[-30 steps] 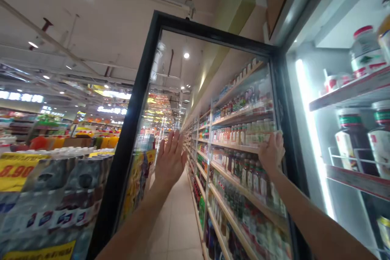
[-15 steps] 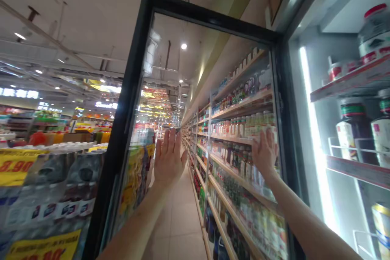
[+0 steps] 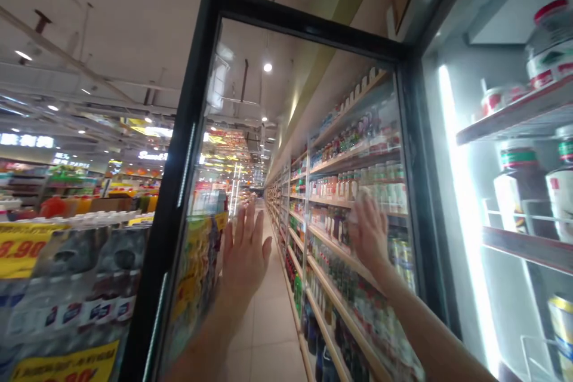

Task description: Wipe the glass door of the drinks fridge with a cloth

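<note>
A glass door with a black frame stands swung open in front of me. My left hand is raised with its fingers spread, against or just before the lower left part of the pane. To its right my right hand lies palm-forward at the glass, fingers stretched and a little blurred. I see nothing held in my left hand. A pale patch shows around the right fingertips, but whether it is a thing or a reflection I cannot make out.
At the right is a lit cooler with dark bottles on its shelves. Stacked bottle packs with yellow price signs stand to the left. Through the glass appear a tiled aisle and long drink shelves.
My right hand has slid left and slightly down across the pane. My left hand has moved a little lower. The door frame's free edge shows slightly farther left.
</note>
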### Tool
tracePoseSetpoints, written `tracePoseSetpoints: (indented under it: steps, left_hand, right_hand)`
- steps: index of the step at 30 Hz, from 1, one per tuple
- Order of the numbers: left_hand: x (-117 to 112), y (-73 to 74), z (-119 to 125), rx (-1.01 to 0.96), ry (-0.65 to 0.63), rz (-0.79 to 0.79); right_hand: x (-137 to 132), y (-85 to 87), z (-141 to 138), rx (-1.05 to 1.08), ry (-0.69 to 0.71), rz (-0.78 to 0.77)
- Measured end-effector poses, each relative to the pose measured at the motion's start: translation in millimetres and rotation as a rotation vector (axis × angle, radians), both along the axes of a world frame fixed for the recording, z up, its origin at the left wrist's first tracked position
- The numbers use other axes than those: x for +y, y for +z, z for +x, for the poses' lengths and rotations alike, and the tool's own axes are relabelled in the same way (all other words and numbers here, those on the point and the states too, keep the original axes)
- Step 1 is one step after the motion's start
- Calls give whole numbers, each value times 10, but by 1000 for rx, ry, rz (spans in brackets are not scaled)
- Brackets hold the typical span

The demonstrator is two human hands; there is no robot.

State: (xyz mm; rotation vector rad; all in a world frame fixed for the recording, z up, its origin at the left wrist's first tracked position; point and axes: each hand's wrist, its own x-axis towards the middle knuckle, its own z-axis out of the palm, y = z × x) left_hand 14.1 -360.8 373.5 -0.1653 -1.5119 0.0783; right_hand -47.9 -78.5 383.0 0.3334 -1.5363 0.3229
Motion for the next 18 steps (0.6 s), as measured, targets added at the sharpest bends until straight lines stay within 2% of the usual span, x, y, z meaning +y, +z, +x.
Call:
tracePoseSetpoints:
  steps: [2, 4, 6, 9, 11, 12, 14, 16, 18]
  left_hand:
    - [30, -85, 28, -7, 5, 9]
    - [45, -127, 38, -4, -2, 17]
    - [38, -131, 29, 1, -13, 15]
    - [2, -112, -2, 12, -22, 1]
    - [-20, -105, -17, 5, -26, -5]
    - [-26, -106, -20, 1, -26, -5]
    - [-25, -112, -22, -7, -21, -3]
    - [-10, -118, -22, -10, -8, 3]
    - [9, -121, -22, -10, 1, 13]
  right_hand:
    - [308, 3, -71, -48, -34, -298]
    - [299, -19, -70, -44, -34, -424]
    - [4, -68, -5, 3, 2, -296]
    - [-538, -150, 114, 79, 91, 133]
    - [-632, -195, 141, 86, 113, 326]
    - [-557, -215, 129, 78, 100, 344]
    - [-211, -247, 55, 44, 30, 213]
    - [220, -257, -49, 1, -50, -64]
    - [493, -249, -126, -18, -91, -318]
